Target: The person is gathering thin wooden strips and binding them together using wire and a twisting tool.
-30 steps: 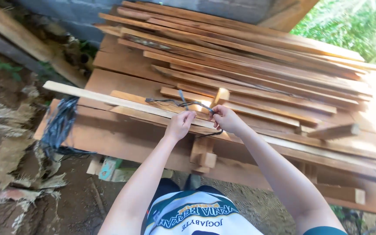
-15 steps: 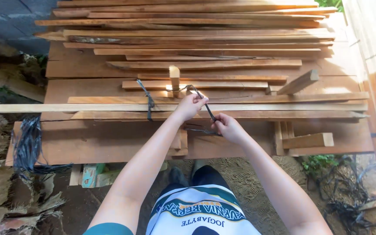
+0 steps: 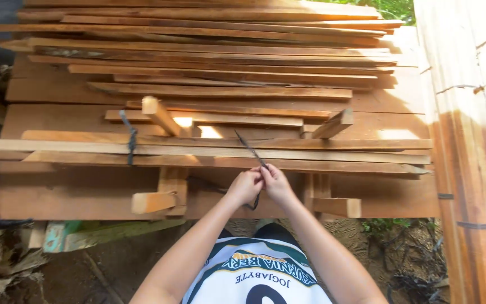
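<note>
A broad stack of wide wooden boards served as the work surface. Across its front lay a bundle of long thin slats, bound near the left end by a dark strap. Further loose slats lay piled behind. Short wooden blocks projected at the front edge.

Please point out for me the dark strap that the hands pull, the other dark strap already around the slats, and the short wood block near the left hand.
Pulled strap [image 3: 250, 148], head view, on its stretch across the slats.
Tied strap [image 3: 131, 141], head view, on its middle.
Wood block [image 3: 153, 201], head view, on its top face.
</note>
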